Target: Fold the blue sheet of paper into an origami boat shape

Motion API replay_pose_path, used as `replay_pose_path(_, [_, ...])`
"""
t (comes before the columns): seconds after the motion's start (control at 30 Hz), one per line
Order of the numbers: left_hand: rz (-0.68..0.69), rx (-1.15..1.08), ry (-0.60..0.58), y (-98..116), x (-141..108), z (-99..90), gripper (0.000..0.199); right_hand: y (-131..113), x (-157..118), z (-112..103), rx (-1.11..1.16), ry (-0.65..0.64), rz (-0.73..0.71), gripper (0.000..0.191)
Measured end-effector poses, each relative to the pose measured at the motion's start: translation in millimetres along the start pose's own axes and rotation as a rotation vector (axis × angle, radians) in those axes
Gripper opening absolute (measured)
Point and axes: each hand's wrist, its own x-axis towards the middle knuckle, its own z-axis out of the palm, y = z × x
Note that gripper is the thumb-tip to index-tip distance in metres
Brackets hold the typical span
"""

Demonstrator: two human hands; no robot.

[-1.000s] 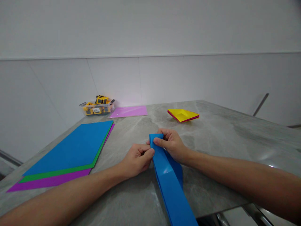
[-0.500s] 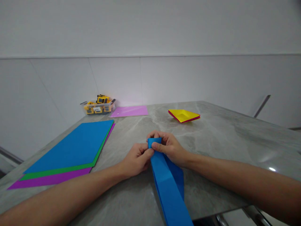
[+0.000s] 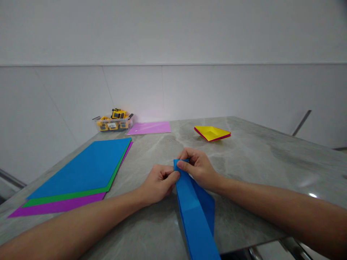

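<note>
A folded sheet of blue paper stretches from between my hands toward the bottom edge of the view, with a wider flap on its right side. My left hand pinches its left edge near the far end, thumb on top. At that same far end, my right hand grips the tip, its thumb on the upper face and fingers at the back edge. The fingertips behind the paper are partly hidden.
Blue, green and purple sheets lie stacked at the left. Behind are a clear plastic box of yellow toy vehicles and a pink sheet. A folded yellow and red paper rests beyond my right hand on the grey table.
The far end of the blue paper has shifted slightly right. My right hand's fingers have lifted and now bend over the tip's back edge; my left hand keeps its pinch.
</note>
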Motion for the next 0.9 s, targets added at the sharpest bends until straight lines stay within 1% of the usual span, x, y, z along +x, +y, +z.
replay_pose_path(0.13, [0.016, -0.078, -0.017, -4.6, -0.1, -0.6, 0.053, -1.6, 1.5, -1.7, -0.002, -0.03, -0.004, 0.019])
replay_pose_path(0.23, [0.039, -0.009, 0.002, -5.9, -0.2, -1.5, 0.053, -2.0, 1.6, -1.2, -0.02, -0.051, 0.029, 0.02])
replay_pose_path(0.3, [0.05, 0.031, 0.021, -5.3, 0.0, -1.9, 0.051, -1.7, 0.9, 0.2, -0.032, -0.059, 0.055, 0.02])
replay_pose_path(0.4, [0.041, -0.02, 0.049, -4.1, 0.8, -2.8, 0.042, -0.8, -1.3, 3.0, -0.055, -0.092, 0.05, 0.022])
replay_pose_path(0.47, [0.029, -0.091, 0.031, -4.1, 1.3, -3.9, 0.037, -0.1, -2.8, 4.1, -0.072, -0.118, 0.028, 0.023])
replay_pose_path(0.57, [0.037, -0.156, -0.027, -5.0, 1.1, -6.1, 0.036, 1.4, -3.3, 3.2, -0.075, -0.14, 0.0, 0.023])
replay_pose_path(0.63, [0.06, -0.14, -0.026, -5.4, 0.6, -6.9, 0.036, 2.3, -2.7, 1.3, -0.066, -0.151, -0.012, 0.022])
replay_pose_path(0.73, [0.098, -0.071, 0.008, -5.2, -0.3, -7.2, 0.039, 2.5, -1.8, -1.2, -0.061, -0.169, -0.024, 0.022])
replay_pose_path(0.8, [0.116, -0.03, 0.022, -5.3, -0.7, -7.1, 0.042, 1.8, -2.1, -1.7, -0.093, -0.17, -0.041, 0.021])
replay_pose_path(0.9, [0.136, 0.005, 0.05, -6.5, -0.5, -6.9, 0.041, 0.8, -3.8, -0.8, -0.186, -0.111, -0.051, 0.018])
